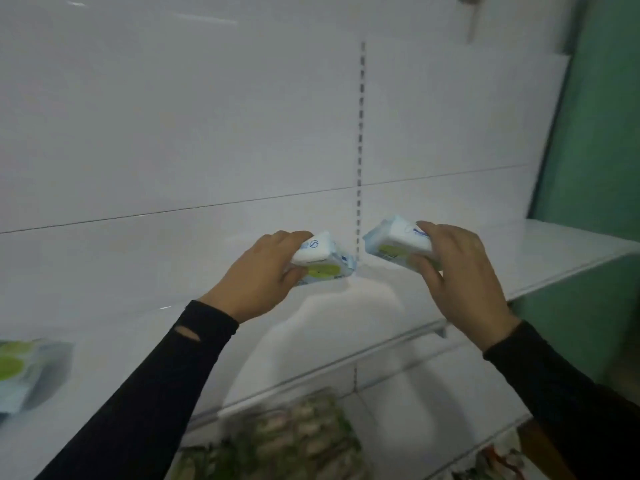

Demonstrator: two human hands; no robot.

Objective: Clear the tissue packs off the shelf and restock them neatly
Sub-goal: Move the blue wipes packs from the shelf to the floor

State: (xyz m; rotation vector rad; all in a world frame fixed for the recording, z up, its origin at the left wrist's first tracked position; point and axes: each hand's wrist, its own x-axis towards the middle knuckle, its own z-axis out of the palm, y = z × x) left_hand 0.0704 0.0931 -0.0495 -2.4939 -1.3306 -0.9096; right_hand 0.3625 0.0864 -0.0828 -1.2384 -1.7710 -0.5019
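Tissue packs are in both my hands, one each, held over the back of the white shelf (398, 306). The left tissue pack (323, 259) is white and pale blue with a green oval on its face; my left hand (261, 275) is wrapped around its near end, fingers over the top and thumb pressed underneath, and its far corner sits low, touching or almost touching the shelf surface, I cannot tell which. The right tissue pack (398, 242) is the same kind, tilted with its far end raised, clear of the shelf; my right hand (457, 275) clamps its near end, fingers across the top and thumb on the front face over the green mark. The two packs sit close together with a small gap between them, just in front of the slotted upright (360, 133) that runs up the white back panel (173, 116).

Both my arms are in black sleeves, and the left sleeve (156, 382) has a small hole near the wrist. At the far left edge of the shelf lies a blurred stack of more packs (24, 368) with green ovals. Below the shelf edge, blurred green and pink packaged goods (294, 441) fill the lower level. A green wall (602, 116) stands to the right.
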